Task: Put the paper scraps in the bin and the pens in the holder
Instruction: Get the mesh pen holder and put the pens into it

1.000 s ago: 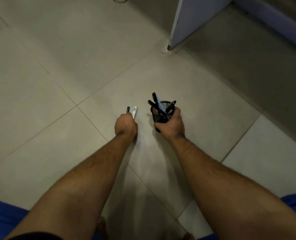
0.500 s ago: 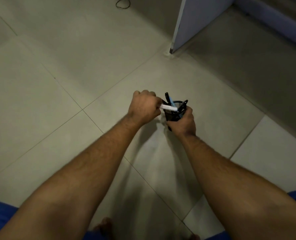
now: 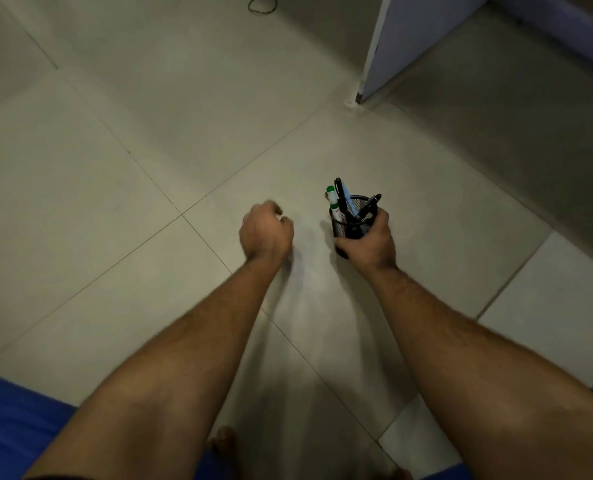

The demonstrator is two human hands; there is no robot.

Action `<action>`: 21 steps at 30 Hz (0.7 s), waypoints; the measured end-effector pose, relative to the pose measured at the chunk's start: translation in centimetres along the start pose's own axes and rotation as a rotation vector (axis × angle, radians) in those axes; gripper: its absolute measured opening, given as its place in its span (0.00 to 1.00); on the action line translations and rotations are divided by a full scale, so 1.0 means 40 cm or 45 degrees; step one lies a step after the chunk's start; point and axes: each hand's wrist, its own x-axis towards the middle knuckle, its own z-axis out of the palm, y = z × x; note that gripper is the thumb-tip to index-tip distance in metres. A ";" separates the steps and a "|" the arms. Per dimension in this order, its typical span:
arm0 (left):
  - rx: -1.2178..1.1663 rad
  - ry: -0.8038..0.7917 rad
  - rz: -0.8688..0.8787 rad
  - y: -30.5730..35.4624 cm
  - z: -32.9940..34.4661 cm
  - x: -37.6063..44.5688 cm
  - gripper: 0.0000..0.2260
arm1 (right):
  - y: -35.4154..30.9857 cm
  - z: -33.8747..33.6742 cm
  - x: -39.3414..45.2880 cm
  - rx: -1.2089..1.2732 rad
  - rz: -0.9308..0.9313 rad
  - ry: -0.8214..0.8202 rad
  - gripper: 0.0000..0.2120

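Pens (image 3: 345,206) stand in the holder (image 3: 352,223) your right hand (image 3: 368,245) grips; your left hand (image 3: 265,233) curls loosely, empty. Keep the holder upright while seeking scraps.

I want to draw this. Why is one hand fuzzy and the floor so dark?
Head view: the left hand is smeared by motion blur; the right hand gripping the mesh pen holder looks sharper. Dim light leaves soft arm shadows on the tiled floor.
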 end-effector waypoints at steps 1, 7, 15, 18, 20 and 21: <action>0.141 -0.070 -0.091 -0.032 0.009 -0.006 0.14 | 0.000 0.004 -0.004 -0.004 -0.012 -0.019 0.38; 0.354 -0.336 -0.369 -0.129 0.058 -0.034 0.19 | -0.011 0.035 -0.015 -0.002 -0.030 -0.081 0.38; -0.224 -0.247 -0.172 -0.041 0.026 0.010 0.06 | -0.034 0.031 0.014 0.033 0.033 0.005 0.37; -0.597 -0.314 -0.072 -0.006 -0.004 0.037 0.03 | -0.030 -0.001 0.037 0.001 0.081 0.071 0.38; -0.712 -0.370 -0.009 0.012 -0.023 0.050 0.04 | -0.029 -0.010 0.043 -0.024 0.097 0.079 0.38; -0.714 -0.417 0.028 0.023 -0.031 0.053 0.04 | -0.026 -0.013 0.044 -0.030 0.105 0.082 0.38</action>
